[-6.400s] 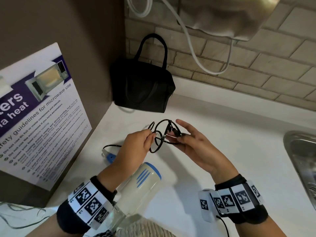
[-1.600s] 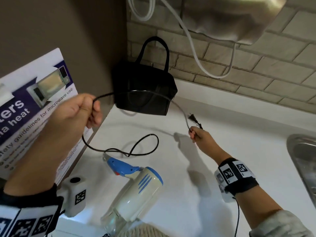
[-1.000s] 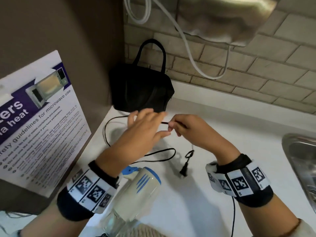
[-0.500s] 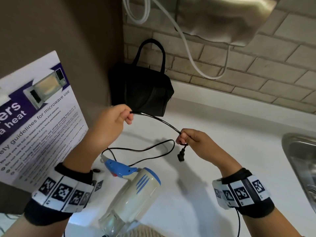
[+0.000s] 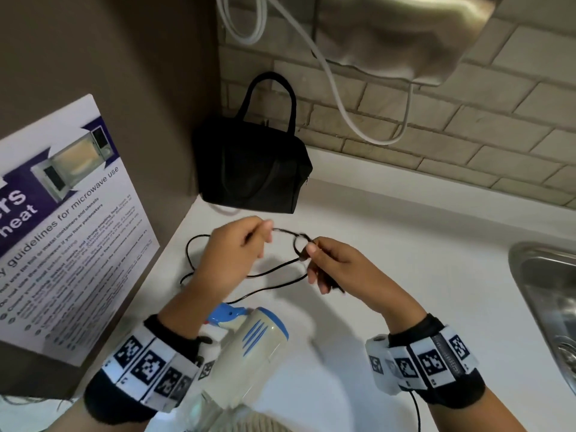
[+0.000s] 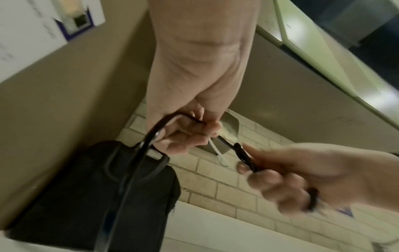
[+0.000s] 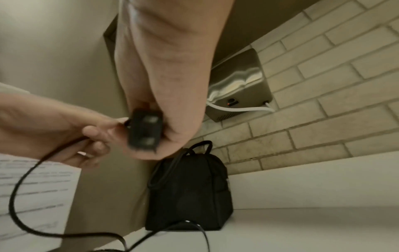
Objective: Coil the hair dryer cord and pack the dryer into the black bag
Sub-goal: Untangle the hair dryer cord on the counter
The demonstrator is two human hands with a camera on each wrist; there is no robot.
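Note:
A cream and blue hair dryer (image 5: 249,350) lies on the white counter (image 5: 405,275) near me. Its thin black cord (image 5: 271,271) trails in loose loops over the counter. My left hand (image 5: 237,254) pinches the cord between thumb and fingers. My right hand (image 5: 330,263) grips a small loop of cord together with the plug (image 7: 144,130), close beside the left hand. The black bag (image 5: 252,169) stands upright in the back left corner against the wall, handles up, and looks closed. In the left wrist view the cord (image 6: 134,162) hangs down in front of the bag (image 6: 97,196).
A microwave guidelines poster (image 5: 62,219) leans on the brown wall at left. A steel sink (image 5: 548,307) lies at the right edge. A metal wall unit (image 5: 389,35) with a white hose (image 5: 343,113) hangs over the brick backsplash.
My hands have come together from being spread apart. The right hand now holds a small loop with the plug, and the left hand has slid along the cord toward it.

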